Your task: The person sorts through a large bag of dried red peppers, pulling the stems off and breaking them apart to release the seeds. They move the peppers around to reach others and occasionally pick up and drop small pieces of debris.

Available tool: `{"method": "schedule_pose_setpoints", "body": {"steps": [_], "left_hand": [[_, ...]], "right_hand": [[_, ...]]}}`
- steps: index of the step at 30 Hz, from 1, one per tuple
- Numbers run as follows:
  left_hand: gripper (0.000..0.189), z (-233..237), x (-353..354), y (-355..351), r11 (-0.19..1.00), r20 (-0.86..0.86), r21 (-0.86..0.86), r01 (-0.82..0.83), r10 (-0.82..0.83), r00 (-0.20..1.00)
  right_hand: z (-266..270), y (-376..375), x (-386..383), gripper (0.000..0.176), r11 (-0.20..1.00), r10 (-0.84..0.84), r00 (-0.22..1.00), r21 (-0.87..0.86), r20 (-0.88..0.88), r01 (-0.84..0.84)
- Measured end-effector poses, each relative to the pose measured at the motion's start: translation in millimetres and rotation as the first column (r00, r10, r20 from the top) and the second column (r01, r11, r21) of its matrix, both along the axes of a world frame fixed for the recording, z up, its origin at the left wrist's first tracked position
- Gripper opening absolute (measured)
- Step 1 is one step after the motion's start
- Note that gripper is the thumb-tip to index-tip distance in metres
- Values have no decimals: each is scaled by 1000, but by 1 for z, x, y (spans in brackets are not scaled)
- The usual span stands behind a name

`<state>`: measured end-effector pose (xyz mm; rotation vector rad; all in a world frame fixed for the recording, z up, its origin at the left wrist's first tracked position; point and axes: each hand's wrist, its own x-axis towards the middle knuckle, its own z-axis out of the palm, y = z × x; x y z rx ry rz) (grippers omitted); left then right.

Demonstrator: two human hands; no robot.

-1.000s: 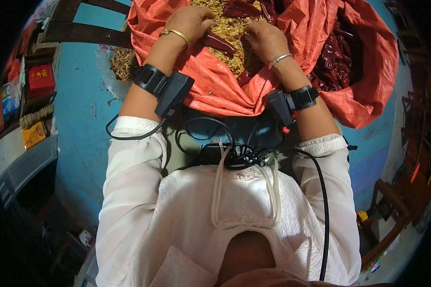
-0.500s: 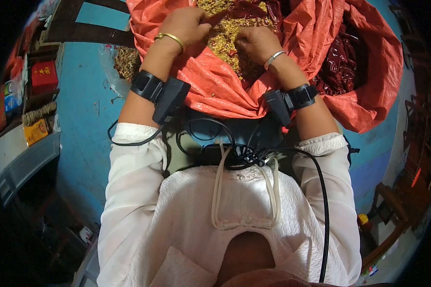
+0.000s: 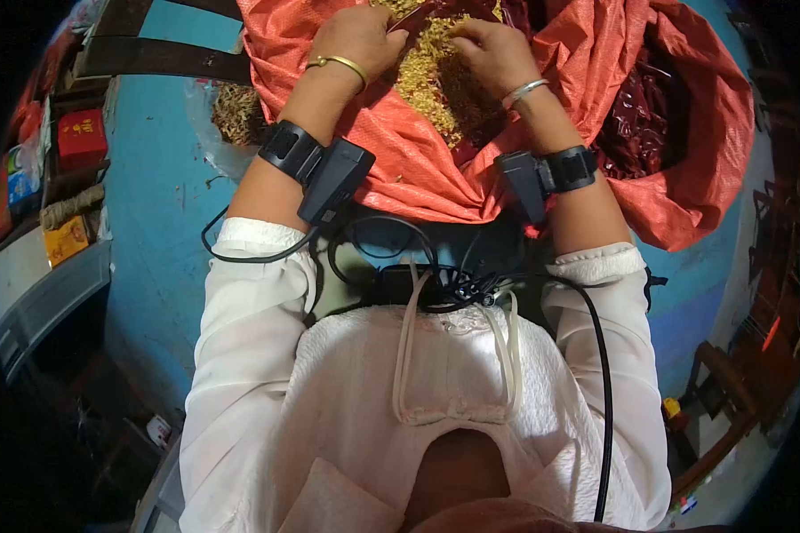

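Over an open red woven sack [image 3: 400,164], my left hand [image 3: 360,40] is closed, thumb and fingers pinched on a dark red dried chili [image 3: 427,16]. My right hand [image 3: 498,58] hangs over the same sack, its fingers curled together near the chili; what they hold, if anything, is hidden. Below and between the hands lie yellow seeds [image 3: 431,84] mixed with red bits. Against this sack on the right stands a second red sack [image 3: 684,200] with dark red dried chilies [image 3: 640,115] inside.
A clear plastic bag [image 3: 209,133] with dry stems lies on the blue floor [image 3: 151,222] at the left, below a dark wooden frame [image 3: 169,59]. Shelves with a red box [image 3: 82,138] stand at the far left. A black cable [image 3: 604,400] runs down my front.
Both hands have shifted slightly to the right, and my right hand has also moved up a little. The dark red chili near them has changed position.
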<state>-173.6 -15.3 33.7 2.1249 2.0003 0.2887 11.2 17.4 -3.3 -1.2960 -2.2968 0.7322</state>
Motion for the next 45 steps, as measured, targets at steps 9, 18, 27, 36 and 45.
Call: {"method": "schedule_pose_setpoints", "body": {"steps": [9, 18, 27, 36, 45], "left_hand": [[31, -12, 13, 5, 998, -41, 52, 39, -37, 998], [31, -9, 16, 2, 998, -201, 50, 42, -32, 979], [19, -15, 42, -7, 858, -56, 298, 419, -422, 905], [12, -13, 14, 4, 958, -144, 227, 173, -142, 979], [15, -26, 22, -6, 962, -294, 38, 271, -249, 923]], "right_hand": [[-18, -10, 15, 21, 976, 95, 946, 160, 309, -150], [5, -24, 41, 13, 977, 22, 942, 194, 334, -91], [5, -37, 43, 18, 982, 6, 892, 167, 452, -91], [3, -29, 31, 15, 986, -81, 902, 167, 423, 10], [14, -23, 15, 19, 997, -51, 886, 73, 461, 20]]}}
